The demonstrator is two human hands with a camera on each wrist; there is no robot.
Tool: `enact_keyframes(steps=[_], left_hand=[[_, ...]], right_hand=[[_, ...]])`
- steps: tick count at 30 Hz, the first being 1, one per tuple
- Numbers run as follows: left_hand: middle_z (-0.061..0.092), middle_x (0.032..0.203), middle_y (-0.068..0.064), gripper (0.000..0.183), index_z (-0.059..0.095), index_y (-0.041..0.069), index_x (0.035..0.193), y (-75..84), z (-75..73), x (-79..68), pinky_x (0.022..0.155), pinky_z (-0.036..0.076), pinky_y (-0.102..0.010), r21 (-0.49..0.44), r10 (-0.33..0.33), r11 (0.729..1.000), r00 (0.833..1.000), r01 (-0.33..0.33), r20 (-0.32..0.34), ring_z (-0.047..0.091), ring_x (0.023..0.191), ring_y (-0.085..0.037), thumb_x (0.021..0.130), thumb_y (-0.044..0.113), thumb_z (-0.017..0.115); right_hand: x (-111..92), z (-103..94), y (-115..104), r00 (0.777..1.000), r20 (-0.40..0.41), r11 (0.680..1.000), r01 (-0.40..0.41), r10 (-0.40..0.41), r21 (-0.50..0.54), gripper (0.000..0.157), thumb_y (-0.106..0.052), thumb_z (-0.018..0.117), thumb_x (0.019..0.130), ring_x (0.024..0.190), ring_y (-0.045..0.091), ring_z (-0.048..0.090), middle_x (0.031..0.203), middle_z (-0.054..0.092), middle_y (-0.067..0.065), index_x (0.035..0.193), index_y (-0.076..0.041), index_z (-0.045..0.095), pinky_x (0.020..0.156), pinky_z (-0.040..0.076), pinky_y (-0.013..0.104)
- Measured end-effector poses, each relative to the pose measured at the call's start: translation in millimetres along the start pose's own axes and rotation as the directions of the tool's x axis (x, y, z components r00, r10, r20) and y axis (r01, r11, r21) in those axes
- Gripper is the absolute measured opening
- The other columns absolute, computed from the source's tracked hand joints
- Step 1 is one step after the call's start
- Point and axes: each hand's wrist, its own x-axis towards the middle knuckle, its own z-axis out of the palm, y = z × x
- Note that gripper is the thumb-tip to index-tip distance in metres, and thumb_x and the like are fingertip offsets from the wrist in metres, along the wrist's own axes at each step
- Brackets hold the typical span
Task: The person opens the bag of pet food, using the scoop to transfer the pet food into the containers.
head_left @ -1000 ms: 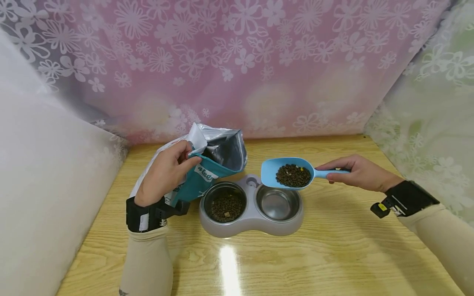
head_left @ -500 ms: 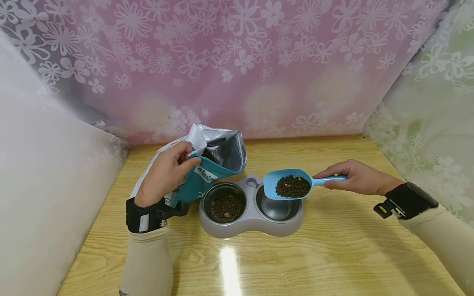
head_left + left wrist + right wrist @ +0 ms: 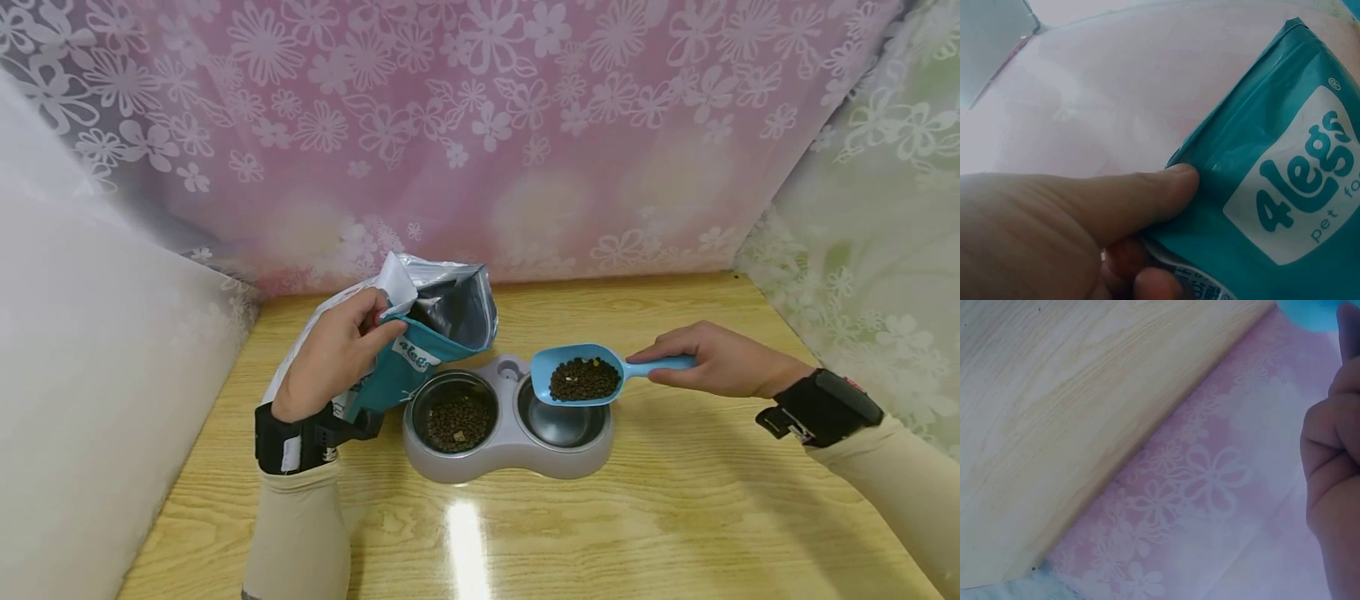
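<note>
My right hand grips the handle of a light blue scoop heaped with brown kibble. The scoop is held level and overlaps the back of the right steel bowl, whose visible part is bare metal. In the right wrist view only a blue edge of the scoop shows beside my curled fingers. My left hand pinches the rim of a teal pet food bag, thumb on its front in the left wrist view. The bag's silver-lined mouth gapes toward the bowls. Kibble covers the bottom of the left bowl.
Both bowls sit in a grey double stand on the wooden table. A pink flowered sheet hangs behind, a pale wall stands at left and a greenish flowered sheet at right.
My right hand has brought the loaded scoop a little nearer to me, over the right bowl, and then slightly left. My left hand and the bag have stayed in place.
</note>
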Motion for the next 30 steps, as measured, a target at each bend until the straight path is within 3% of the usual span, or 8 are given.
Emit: enact_keyframes(steps=[8,12,15,25,30], left_hand=[[0.034,0.069,-0.006,0.027,0.041,0.015,0.085,1.7,-0.4,0.3,0.054,0.031,-0.032,0.003,-0.001,1.0,1.0,0.001,-0.004,0.035,0.055,-0.02,0.096,0.03,0.06],[0.034,0.069,-0.006,0.027,0.041,0.014,0.085,1.8,-0.2,0.6,0.053,0.03,-0.032,0.005,-0.003,1.0,1.0,0.003,-0.003,0.035,0.055,-0.021,0.096,0.03,0.061],[0.034,0.069,-0.006,0.027,0.041,0.015,0.085,1.5,-0.2,0.5,0.053,0.031,-0.032,0.004,-0.006,1.0,1.0,0.006,-0.002,0.036,0.054,-0.021,0.096,0.03,0.061],[0.035,0.069,-0.006,0.025,0.042,0.015,0.087,0.8,0.0,-0.6,0.053,0.031,-0.032,0.004,-0.005,1.0,1.0,0.005,0.006,0.037,0.055,-0.021,0.096,0.03,0.06],[0.035,0.07,-0.006,0.026,0.042,0.015,0.086,1.1,-0.4,0.1,0.053,0.031,-0.032,0.003,-0.006,1.0,1.0,0.006,0.001,0.037,0.055,-0.021,0.096,0.029,0.061]], right_hand=[[1.9,0.0,-3.5,1.0,0.008,1.0,0.016,-0.016,-0.023,0.031,-0.023,0.064,0.094,0.088,0.006,0.063,0.111,0.065,-0.01,0.125,-0.023,0.065,0.071,0.049,0.027],[2.0,-1.3,-7.2,0.998,-0.001,0.994,0.065,-0.065,-0.085,0.031,-0.027,0.062,0.095,0.075,0.004,0.059,0.111,0.064,-0.011,0.126,-0.023,0.064,0.065,0.047,0.026],[2.8,-1.8,-10.0,0.995,-0.009,0.984,0.099,-0.101,-0.15,0.032,-0.031,0.061,0.095,0.064,0.002,0.053,0.108,0.063,-0.014,0.126,-0.023,0.064,0.06,0.044,0.025],[4.7,0.1,-13.9,0.993,-0.007,0.944,0.106,-0.114,-0.311,0.033,-0.037,0.061,0.094,0.061,-0.004,0.048,0.091,0.057,-0.021,0.125,-0.027,0.064,0.06,0.041,0.021],[4.7,-0.9,-15.6,0.988,-0.009,0.917,0.14,-0.154,-0.372,0.032,-0.034,0.063,0.094,0.061,-0.007,0.047,0.093,0.056,-0.022,0.125,-0.026,0.064,0.06,0.041,0.02]])
